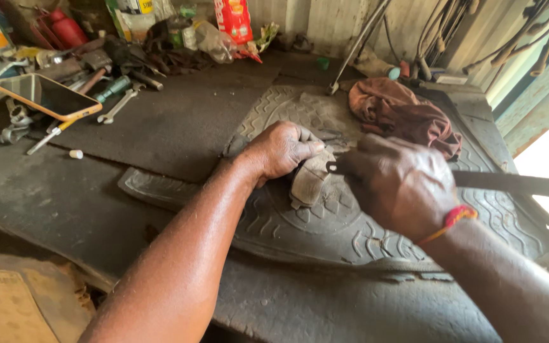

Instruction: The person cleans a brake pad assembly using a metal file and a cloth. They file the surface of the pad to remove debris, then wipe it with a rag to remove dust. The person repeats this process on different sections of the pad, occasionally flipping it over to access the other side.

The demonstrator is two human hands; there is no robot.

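My left hand (pixel 281 149) grips a worn, dusty curved pad (pixel 309 181), like a brake shoe, and presses it down on a black rubber floor mat (pixel 300 222). My right hand (pixel 396 184) is closed around a long flat metal bar (pixel 516 184), perhaps a file, whose shaft runs out to the right. The bar's front end meets the pad's upper edge between the two hands. A red and orange thread band sits on my right wrist.
A reddish-brown rag (pixel 405 114) lies on the mat's far side. A phone in an orange case (pixel 47 96), wrenches (pixel 117 105), a screwdriver and other tools clutter the far left of the dark bench. Bottles and packets stand along the back wall. Cables hang at upper right.
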